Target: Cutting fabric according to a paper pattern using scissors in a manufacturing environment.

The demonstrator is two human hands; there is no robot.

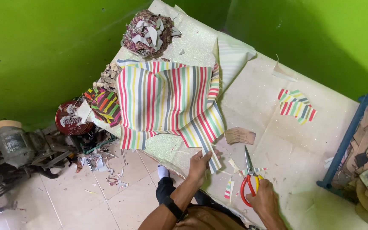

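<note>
A large piece of striped fabric (167,100) in red, yellow, green, grey and white lies spread on the cream-covered table (277,140). My left hand (200,164) pinches the fabric's lower corner strip near the table's front edge. My right hand (261,195) rests on the red and yellow handles of a pair of scissors (248,170), whose blades lie flat on the table and point away from me. Small striped offcuts (229,187) lie between my hands.
A stack of cut striped pieces (295,105) sits at the right. A brown cut-out (240,135) lies near the fabric. Scrap piles (149,33) crowd the far left corner. A blue crate (363,149) holds brown pieces. A machine (15,147) and litter are on the tiled floor.
</note>
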